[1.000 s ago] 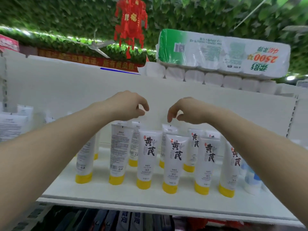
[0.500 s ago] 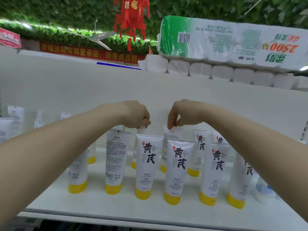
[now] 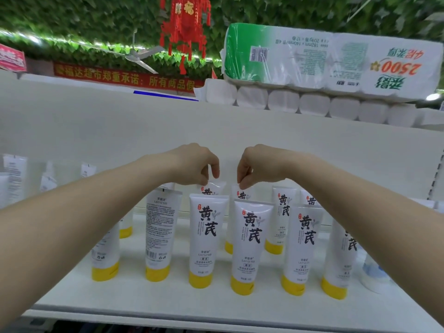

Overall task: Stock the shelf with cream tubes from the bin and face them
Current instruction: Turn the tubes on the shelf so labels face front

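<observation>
Pinching with both hands: the left hand [image 3: 195, 164] held the crimped top of a rear-row cream tube [image 3: 211, 188] between thumb and fingers, and the right hand [image 3: 254, 164] pinched the top of the neighbouring rear-row tube [image 3: 241, 192]. One second earlier both hands had hovered above the row with curled fingers touching nothing; half a second earlier they had dropped onto the tube tops. Both held tubes now showed their printed fronts, standing cap-down on the white shelf [image 3: 216, 306] behind the front-row tubes [image 3: 207, 239]. One front-row tube [image 3: 159, 231] to the left stood with its barcode side outward, so facing was judged unfinished. No bin was visible.
</observation>
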Motion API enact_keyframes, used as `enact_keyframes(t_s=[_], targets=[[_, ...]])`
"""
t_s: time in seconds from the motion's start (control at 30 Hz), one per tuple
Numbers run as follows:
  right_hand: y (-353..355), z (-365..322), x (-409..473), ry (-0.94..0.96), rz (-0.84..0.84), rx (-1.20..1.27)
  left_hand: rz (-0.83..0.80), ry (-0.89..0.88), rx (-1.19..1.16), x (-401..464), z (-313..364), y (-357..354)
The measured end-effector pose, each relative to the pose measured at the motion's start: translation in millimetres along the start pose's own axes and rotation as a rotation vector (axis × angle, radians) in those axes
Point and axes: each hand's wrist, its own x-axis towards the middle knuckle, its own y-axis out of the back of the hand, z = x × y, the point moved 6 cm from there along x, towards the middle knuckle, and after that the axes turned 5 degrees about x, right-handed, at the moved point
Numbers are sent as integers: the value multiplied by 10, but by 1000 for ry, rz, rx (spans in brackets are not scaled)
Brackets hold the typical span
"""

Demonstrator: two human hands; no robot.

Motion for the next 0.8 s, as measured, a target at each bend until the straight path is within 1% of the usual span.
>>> enact_keyframes(t_s=[0.17, 0.5, 0.63, 0.8], targets=[[-5, 0, -5, -11, 3, -22, 48, -25, 75, 29, 43, -15], [-9, -9, -47, 17, 52, -29, 97, 14, 33, -85, -8, 59], [74, -53, -100, 60, 145, -74, 179, 42, 34, -248, -69, 203], [207, -144, -275, 135, 339, -155, 295, 102, 88, -623, -147, 373]])
